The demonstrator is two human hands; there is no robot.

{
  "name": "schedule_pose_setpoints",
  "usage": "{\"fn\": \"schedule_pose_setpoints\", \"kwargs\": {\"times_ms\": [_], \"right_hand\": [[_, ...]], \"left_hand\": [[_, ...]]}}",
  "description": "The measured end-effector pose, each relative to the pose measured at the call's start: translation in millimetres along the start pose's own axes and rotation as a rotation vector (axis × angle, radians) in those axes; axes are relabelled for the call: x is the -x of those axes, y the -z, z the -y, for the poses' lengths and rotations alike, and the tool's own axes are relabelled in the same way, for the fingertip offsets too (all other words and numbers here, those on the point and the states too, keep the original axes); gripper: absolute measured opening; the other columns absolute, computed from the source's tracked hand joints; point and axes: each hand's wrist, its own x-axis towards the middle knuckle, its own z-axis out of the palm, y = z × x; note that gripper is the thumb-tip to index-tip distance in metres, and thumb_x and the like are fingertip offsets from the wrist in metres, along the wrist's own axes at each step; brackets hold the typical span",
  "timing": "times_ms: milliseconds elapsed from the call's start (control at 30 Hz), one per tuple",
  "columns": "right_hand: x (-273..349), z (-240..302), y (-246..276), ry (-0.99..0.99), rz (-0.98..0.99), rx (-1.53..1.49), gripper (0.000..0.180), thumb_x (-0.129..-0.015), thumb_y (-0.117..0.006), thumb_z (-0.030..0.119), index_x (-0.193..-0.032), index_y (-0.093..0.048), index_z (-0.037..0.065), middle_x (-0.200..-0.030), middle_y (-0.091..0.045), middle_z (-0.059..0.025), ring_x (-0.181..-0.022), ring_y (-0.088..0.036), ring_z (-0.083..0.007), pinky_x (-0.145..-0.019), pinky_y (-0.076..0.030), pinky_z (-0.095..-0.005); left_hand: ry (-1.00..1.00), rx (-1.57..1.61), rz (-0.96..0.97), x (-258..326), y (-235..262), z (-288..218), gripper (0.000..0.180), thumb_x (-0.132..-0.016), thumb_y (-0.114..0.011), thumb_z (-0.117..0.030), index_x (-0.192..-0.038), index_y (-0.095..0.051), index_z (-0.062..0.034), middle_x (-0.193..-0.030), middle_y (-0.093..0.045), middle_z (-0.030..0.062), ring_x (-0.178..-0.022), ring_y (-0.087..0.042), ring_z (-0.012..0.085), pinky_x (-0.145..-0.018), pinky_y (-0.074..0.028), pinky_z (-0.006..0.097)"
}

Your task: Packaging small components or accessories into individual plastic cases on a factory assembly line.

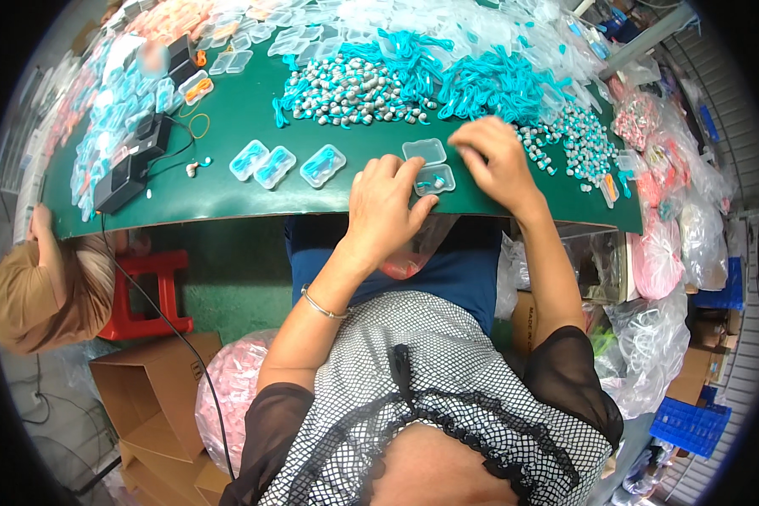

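Observation:
On the green table (228, 202) in front of me sits a small clear plastic case (424, 150) with its lid folded back. A coiled teal earphone cord with grey earbuds (433, 182) lies in the near half. My left hand (386, 202) is at the case's left side, thumb apart from the fingers and nothing visible in it. To the right of the case, my right hand (496, 160) hovers with bent fingers and the thumb apart, holding nothing that I can see. Three closed cases (323, 166) with teal contents lie left of my left hand.
Behind the case are heaps of grey earbuds (354, 91) and teal cords (493, 84), with more earbuds (578, 139) at the right. Black boxes (121, 184) with cables and a pile of teal-filled cases (114, 110) stand left. Another person's arm (46, 240) is at the far left.

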Motion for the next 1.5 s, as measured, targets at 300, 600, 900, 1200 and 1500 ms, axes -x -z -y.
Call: {"fn": "schedule_pose_setpoints", "kwargs": {"times_ms": [300,600,900,1200,1500], "right_hand": [[-35,-55,-26,-0.002,0.062,0.504,0.015,-0.080,-0.067,0.007,-0.092,-0.070,0.015,-0.103,-0.064,0.0000,-0.105,-0.058,-0.0217,-0.094,-0.036,-0.0487],[-19,-43,-15,0.013,0.116,0.420,0.024,-0.078,-0.074,0.009,-0.100,-0.067,0.016,-0.104,-0.065,0.0013,-0.108,-0.057,-0.0209,-0.100,-0.033,-0.0498],[-16,-33,-2,0.039,0.085,0.392,0.020,-0.080,-0.073,0.011,-0.099,-0.069,0.015,-0.100,-0.066,-0.0011,-0.105,-0.058,-0.0216,-0.101,-0.033,-0.0513],[13,16,-7,-0.011,0.124,-0.142,0.016,-0.080,-0.074,0.011,-0.091,-0.064,0.007,-0.090,-0.067,-0.0061,-0.085,-0.063,-0.0255,-0.082,-0.045,-0.0387],[17,16,-14,0.057,0.094,-0.143,0.016,-0.076,-0.074,0.004,-0.091,-0.069,0.005,-0.096,-0.066,-0.0079,-0.089,-0.062,-0.0261,-0.080,-0.048,-0.0377]], "left_hand": [[-0.020,0.081,0.044,-2,-3,9,0.045,-0.073,-0.081,-0.022,-0.113,-0.065,-0.0057,-0.092,-0.059,0.0105,-0.087,-0.057,0.0317,-0.076,-0.048,0.043],[-0.045,0.085,-0.011,0,-3,13,0.044,-0.072,-0.082,-0.021,-0.110,-0.065,-0.0056,-0.090,-0.058,0.0105,-0.085,-0.057,0.0316,-0.074,-0.048,0.043],[-0.036,0.097,0.015,0,-4,12,0.045,-0.072,-0.081,-0.022,-0.110,-0.064,-0.0058,-0.094,-0.058,0.0104,-0.089,-0.057,0.0315,-0.077,-0.046,0.043],[0.006,0.125,0.040,-2,-3,14,0.047,-0.070,-0.083,-0.021,-0.110,-0.065,-0.0047,-0.093,-0.059,0.0106,-0.089,-0.058,0.0322,-0.077,-0.047,0.044],[0.045,0.155,0.069,-3,-2,14,0.046,-0.067,-0.084,-0.020,-0.106,-0.064,-0.0041,-0.091,-0.060,0.0105,-0.088,-0.059,0.0319,-0.077,-0.047,0.044]]}}
